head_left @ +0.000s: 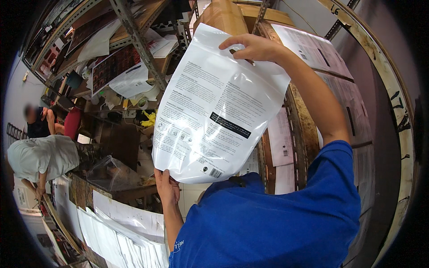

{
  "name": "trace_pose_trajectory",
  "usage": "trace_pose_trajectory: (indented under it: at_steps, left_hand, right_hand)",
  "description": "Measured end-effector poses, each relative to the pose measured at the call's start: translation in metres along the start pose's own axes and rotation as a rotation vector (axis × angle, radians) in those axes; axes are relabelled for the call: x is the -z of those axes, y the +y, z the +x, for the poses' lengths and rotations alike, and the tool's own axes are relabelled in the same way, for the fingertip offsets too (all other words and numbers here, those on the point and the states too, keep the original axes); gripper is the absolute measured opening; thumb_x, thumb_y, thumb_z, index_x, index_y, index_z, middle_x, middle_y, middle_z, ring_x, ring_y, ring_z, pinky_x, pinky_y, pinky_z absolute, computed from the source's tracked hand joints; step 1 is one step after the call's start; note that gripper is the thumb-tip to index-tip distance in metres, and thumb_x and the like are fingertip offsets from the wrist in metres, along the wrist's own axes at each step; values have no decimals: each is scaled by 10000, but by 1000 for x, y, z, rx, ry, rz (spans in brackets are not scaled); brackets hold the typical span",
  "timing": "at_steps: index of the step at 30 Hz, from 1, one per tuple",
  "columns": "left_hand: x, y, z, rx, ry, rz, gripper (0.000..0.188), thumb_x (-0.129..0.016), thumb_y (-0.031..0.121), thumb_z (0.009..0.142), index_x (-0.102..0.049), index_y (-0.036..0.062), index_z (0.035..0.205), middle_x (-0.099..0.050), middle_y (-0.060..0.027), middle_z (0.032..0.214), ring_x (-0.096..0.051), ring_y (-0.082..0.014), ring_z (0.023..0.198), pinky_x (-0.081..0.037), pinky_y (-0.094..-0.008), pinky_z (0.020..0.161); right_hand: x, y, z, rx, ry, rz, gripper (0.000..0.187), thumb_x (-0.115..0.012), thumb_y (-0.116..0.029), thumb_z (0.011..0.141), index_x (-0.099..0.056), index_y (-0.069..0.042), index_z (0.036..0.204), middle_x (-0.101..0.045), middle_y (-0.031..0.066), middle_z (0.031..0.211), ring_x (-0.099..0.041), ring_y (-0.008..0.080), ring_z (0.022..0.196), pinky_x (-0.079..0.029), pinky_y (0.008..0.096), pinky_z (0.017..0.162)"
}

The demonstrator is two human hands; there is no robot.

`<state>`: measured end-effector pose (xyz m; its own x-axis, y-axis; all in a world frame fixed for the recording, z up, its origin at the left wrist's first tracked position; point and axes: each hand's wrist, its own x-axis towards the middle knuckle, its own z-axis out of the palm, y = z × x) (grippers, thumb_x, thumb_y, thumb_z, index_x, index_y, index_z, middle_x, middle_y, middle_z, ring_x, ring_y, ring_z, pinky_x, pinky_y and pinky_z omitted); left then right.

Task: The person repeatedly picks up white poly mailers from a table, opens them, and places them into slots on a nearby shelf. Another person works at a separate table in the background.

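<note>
A large glossy white plastic bag (201, 100) is held up in front of me, with small dark print and a black bar on its face. My right hand (254, 48) is closed on its upper edge, by a dark gap that looks like a handle hole. Down at the bag's lower left corner, my left hand (167, 186) pinches the edge, its thumb on the front and the other fingers partly hidden. The bag is stretched between both hands, slightly tilted, and its back is out of sight.
A stack of white sheets or bags (123, 236) lies at the lower left, near a clear plastic bag (114, 173). Printed white sheets (342, 98) lie on the right-hand rack. A metal shelf post (138, 42) stands upper left. Two people (44, 154) are at far left. Cardboard boxes (223, 15) are behind.
</note>
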<state>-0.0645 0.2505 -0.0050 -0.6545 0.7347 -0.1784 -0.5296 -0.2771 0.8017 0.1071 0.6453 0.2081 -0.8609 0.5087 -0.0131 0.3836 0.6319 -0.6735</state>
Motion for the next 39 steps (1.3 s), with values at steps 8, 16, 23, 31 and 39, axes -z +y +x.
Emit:
trace_pose_trajectory:
  at_steps: [8,16,23,31,39]
  left_hand:
    - [0,-1,-4,5,42,40,476,-381,27,969,-296,53,1437,-449,-133,1373,-537,-225,1176,-495,-361,952]
    - [27,-16,10,-9,123,76,445,-413,57,965,-336,59,1404,-487,-132,1323,-550,-240,1143,-480,-382,942]
    - [83,-45,0,58,451,93,515,-484,183,963,-288,83,1429,-459,-161,1358,-465,-285,1250,-357,-425,1046]
    - [117,-63,-65,243,494,236,475,-483,215,979,-329,74,1406,-395,-160,1406,-431,-298,1282,-343,-413,1060]
    - [150,-95,-109,566,143,530,409,-474,198,982,-409,33,1351,-496,-139,1312,-524,-247,1182,-434,-350,968]
  right_hand:
    - [-2,-10,-3,-103,-47,-64,478,-544,-109,783,-587,-89,1259,-597,79,1235,-584,141,850,-485,285,750]
    - [-24,2,19,98,14,-166,486,-552,-99,776,-583,-82,1261,-603,92,1224,-604,189,840,-496,319,764]
    - [-116,-27,33,287,137,-92,470,-561,-109,782,-575,-73,1250,-644,144,1145,-626,281,968,-484,355,856]
    - [-255,-5,-28,219,354,135,412,-562,-87,784,-580,-44,1194,-639,182,1119,-624,298,993,-490,376,859]
    - [-296,34,-155,-258,502,397,258,-582,-55,801,-597,-17,1056,-623,64,1019,-581,160,967,-476,289,836]
